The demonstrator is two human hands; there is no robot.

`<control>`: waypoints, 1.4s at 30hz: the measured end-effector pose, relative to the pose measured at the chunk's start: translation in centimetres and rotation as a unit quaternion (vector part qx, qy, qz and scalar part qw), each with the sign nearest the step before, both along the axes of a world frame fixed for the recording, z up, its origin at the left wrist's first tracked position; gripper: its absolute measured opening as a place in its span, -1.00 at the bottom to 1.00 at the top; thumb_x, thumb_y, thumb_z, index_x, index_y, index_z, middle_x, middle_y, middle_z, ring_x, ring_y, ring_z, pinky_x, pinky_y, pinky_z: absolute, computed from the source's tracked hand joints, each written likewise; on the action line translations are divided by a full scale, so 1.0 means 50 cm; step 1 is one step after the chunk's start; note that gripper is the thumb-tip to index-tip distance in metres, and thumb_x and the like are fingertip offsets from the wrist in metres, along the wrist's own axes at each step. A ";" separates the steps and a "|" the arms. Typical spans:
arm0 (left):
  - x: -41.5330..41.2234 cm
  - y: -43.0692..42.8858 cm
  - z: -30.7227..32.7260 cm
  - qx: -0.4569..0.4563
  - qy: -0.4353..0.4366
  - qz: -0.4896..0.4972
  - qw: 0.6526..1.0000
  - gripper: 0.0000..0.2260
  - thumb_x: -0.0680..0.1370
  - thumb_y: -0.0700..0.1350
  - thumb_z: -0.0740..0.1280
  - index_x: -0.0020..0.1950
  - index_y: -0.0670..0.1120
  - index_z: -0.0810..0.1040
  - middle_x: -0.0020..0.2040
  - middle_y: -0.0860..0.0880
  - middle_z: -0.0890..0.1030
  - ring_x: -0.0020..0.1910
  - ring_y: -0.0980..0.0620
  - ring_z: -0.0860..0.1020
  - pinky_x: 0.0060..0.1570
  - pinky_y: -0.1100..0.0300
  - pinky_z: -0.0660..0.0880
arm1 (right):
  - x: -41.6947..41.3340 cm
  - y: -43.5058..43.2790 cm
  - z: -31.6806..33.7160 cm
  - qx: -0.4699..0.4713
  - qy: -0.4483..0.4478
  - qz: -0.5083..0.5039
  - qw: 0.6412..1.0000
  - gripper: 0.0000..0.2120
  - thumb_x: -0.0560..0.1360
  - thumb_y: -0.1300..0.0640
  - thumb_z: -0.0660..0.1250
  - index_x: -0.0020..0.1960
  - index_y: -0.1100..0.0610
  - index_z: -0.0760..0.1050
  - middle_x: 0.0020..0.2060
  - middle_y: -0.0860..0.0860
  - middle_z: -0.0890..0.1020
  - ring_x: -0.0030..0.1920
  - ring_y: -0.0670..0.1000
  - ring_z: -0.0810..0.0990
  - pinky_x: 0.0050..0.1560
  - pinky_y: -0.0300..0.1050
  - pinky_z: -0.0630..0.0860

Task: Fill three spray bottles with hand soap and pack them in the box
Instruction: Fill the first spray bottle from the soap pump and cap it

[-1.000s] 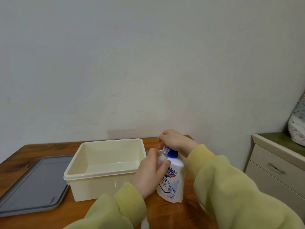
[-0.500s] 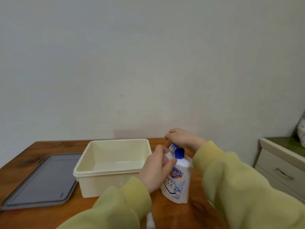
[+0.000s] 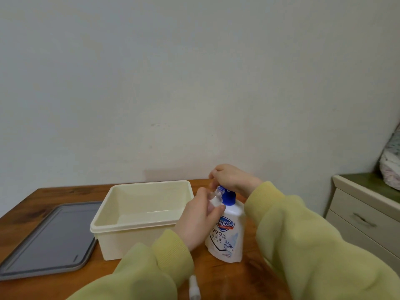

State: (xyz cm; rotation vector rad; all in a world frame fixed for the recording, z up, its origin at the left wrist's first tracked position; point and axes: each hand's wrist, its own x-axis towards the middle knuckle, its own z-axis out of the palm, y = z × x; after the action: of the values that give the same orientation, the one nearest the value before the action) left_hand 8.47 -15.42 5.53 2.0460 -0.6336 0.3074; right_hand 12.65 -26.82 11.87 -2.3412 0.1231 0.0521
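A white hand soap bottle (image 3: 227,232) with a blue pump collar stands on the wooden table, right of the cream box (image 3: 138,215). My right hand (image 3: 232,178) rests on top of the pump, fingers curled over it. My left hand (image 3: 199,217) grips a small clear spray bottle (image 3: 217,193), holding its open neck up beside the pump spout. The box looks empty inside. A small white part (image 3: 193,286), possibly a spray cap, lies on the table near the bottom edge between my sleeves.
A grey lid (image 3: 49,239) lies flat on the table left of the box. A cream drawer cabinet (image 3: 363,215) stands at the right with a patterned bundle (image 3: 391,167) on top. The wall runs close behind the table.
The hands keep the same hold on the pump and the spray bottle. Only the camera view has shifted slightly sideways.
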 end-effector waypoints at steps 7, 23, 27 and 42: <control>-0.006 0.001 -0.002 -0.004 0.011 -0.001 1.000 -0.83 0.53 -0.06 0.25 0.02 -0.06 0.30 -0.24 0.08 0.41 -0.31 0.23 0.38 -0.33 0.48 0.34 | -0.001 -0.002 0.000 0.034 0.013 -0.004 0.999 -0.65 0.60 0.30 -0.01 0.32 0.27 0.35 0.15 0.19 0.60 -0.02 0.06 0.49 0.09 -0.08 0.47; 0.001 -0.005 -0.013 -0.017 0.003 0.001 1.000 -0.83 0.54 -0.07 0.25 0.02 -0.05 0.28 -0.23 0.11 0.41 -0.29 0.23 0.40 -0.31 0.52 0.36 | 0.007 -0.005 -0.005 -0.001 -0.005 0.002 1.000 -0.67 0.59 0.32 0.03 0.32 0.25 0.36 0.19 0.19 0.57 -0.11 0.01 0.48 -0.19 -0.21 0.42; -0.001 -0.003 -0.022 -0.010 0.010 -0.002 1.000 -0.83 0.54 -0.06 0.25 0.02 -0.05 0.29 -0.23 0.15 0.41 -0.28 0.25 0.42 -0.31 0.51 0.37 | 0.003 -0.003 -0.014 0.012 -0.004 -0.003 1.000 -0.67 0.59 0.33 0.00 0.30 0.27 0.37 0.15 0.23 0.59 -0.22 -0.02 0.47 -0.26 -0.30 0.37; 0.002 -0.007 -0.012 -0.033 0.002 0.001 0.999 -0.83 0.53 -0.08 0.26 0.02 -0.04 0.28 -0.25 0.13 0.43 -0.29 0.24 0.43 -0.28 0.53 0.37 | 0.009 -0.004 0.003 -0.012 0.000 0.014 1.000 -0.64 0.58 0.35 0.00 0.33 0.28 0.36 0.26 0.19 0.51 -0.03 0.06 0.45 -0.26 -0.25 0.39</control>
State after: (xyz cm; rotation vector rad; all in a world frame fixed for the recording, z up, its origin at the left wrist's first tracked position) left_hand 8.54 -15.75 4.94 1.9832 -0.6103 0.3206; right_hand 13.09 -27.01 12.02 -2.3664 0.0920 0.0641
